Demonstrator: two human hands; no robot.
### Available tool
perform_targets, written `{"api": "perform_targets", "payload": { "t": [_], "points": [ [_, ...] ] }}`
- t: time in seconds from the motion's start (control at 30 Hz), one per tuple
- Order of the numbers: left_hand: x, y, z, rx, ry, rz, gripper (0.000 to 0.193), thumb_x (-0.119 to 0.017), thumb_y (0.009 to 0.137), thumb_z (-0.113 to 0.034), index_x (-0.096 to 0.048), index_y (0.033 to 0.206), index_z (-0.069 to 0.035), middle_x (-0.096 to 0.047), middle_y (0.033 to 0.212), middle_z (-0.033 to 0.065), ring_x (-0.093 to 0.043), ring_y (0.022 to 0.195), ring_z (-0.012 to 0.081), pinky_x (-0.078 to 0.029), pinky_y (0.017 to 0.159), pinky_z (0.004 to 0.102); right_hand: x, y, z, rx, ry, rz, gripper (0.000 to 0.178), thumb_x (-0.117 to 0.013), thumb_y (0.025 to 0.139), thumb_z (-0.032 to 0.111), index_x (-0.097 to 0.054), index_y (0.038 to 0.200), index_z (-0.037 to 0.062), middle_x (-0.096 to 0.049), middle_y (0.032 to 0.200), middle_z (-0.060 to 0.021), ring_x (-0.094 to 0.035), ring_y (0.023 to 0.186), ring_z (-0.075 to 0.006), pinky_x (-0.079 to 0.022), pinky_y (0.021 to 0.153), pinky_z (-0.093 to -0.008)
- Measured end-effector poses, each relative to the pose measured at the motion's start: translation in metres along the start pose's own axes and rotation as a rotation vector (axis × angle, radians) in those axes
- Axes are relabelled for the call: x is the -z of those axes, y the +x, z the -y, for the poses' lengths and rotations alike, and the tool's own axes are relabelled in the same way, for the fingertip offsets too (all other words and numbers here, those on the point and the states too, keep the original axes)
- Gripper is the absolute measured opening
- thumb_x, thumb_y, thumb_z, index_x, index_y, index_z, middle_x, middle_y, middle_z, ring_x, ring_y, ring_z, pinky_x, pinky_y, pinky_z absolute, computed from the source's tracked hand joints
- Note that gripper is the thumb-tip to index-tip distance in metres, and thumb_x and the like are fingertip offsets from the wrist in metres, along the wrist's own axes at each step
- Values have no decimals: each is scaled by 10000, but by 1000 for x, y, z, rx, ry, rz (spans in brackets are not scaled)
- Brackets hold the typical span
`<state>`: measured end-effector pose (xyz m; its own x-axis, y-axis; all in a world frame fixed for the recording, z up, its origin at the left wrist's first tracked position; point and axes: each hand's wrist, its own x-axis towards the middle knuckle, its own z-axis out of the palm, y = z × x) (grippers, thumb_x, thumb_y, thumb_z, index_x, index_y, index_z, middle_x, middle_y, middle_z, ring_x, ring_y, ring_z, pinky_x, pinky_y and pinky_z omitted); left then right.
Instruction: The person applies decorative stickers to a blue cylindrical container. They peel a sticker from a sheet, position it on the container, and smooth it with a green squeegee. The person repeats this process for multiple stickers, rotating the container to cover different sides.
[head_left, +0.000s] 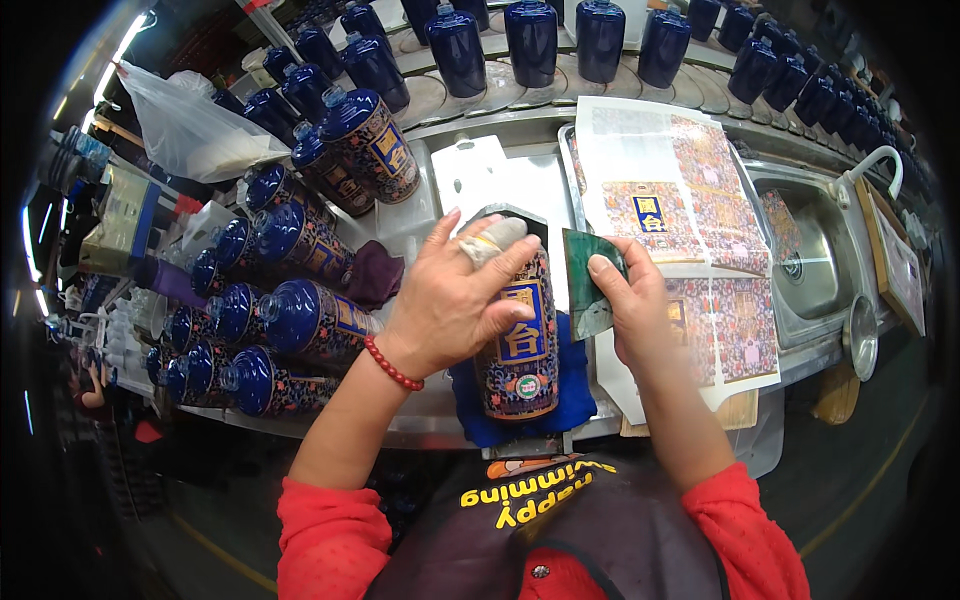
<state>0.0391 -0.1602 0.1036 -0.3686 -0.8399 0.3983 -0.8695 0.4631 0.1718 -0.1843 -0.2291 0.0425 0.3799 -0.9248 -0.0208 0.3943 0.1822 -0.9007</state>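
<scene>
A decorated bottle (522, 372) with a blue-and-gold panel lies on a blue cloth (578, 385) in front of me, its far end hidden by my left hand. Across that end rests my left hand (448, 283), fingers spread and thumb stretched over the panel; pale covers wrap some fingertips, and a red bead bracelet circles the wrist. Just right of the bottle, my right hand (636, 300) pinches a thin, flat green scraper-like piece (588, 285) between thumb and fingers. Its edge is close to the bottle; whether they touch, I cannot tell.
Patterned label sheets (690, 190) lie to the right, beside a metal sink (815, 255) with a white faucet (880, 160). Several decorated bottles (300, 318) crowd the left, near a purple cloth (376, 275). Plain blue bottles (531, 45) stand on a slatted conveyor (500, 92) behind.
</scene>
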Motion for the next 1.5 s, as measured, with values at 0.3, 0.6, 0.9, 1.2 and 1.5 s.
{"api": "perform_targets", "payload": {
  "t": [0.3, 0.6, 0.9, 1.2, 1.5],
  "points": [
    [-6, -57, -94, 250, -15, 85, 1061, -876, 736, -446, -364, 1574, -43, -398, 1554, 298, -364, 1443, 519, -217, 1199, 618, -19, 10, -5, 125, -300, 169, 318, -653, 1006, 123, -572, 1286, -5, -669, 1117, -54, -607, 1016, -87, -509, 901, -246],
    [-40, -86, -80, 271, -54, -97, 1232, -909, 694, -421, -216, 1585, 72, -462, 1510, 288, -431, 1418, 473, -179, 1215, 617, -19, -14, -3, 277, -429, 62, 246, -635, 1009, 93, -596, 1233, -2, -695, 1061, -45, -641, 920, -78, -543, 820, -227],
    [-57, -96, -74, 330, -247, -164, 1254, -869, 761, -462, -101, 1599, 67, -657, 1329, 175, -621, 1248, 378, -128, 1213, 637, -12, -38, -24, 159, -330, 51, 265, -650, 1013, 123, -591, 1233, -12, -667, 1053, -32, -596, 945, -66, -512, 853, -231],
    [-66, -105, -72, 407, -593, -192, 1207, -821, 818, -449, -59, 1602, 63, -626, 1361, 219, -549, 1321, 425, -113, 1236, 576, 13, -45, -37, 13, -13, 1, 252, -655, 1002, 115, -598, 1208, -17, -690, 1069, -61, -623, 933, -74, -527, 818, -235],
    [-34, -87, -95, 90, 267, -41, 535, -660, 923, -190, -579, 1452, -182, -579, 1478, 119, -397, 1488, 320, -53, 1249, 576, 20, -50, -26, -17, -12, 18, 273, -647, 1003, 104, -578, 1231, -28, -678, 1099, -70, -619, 935, -75, -517, 832, -233]
  ]
}}
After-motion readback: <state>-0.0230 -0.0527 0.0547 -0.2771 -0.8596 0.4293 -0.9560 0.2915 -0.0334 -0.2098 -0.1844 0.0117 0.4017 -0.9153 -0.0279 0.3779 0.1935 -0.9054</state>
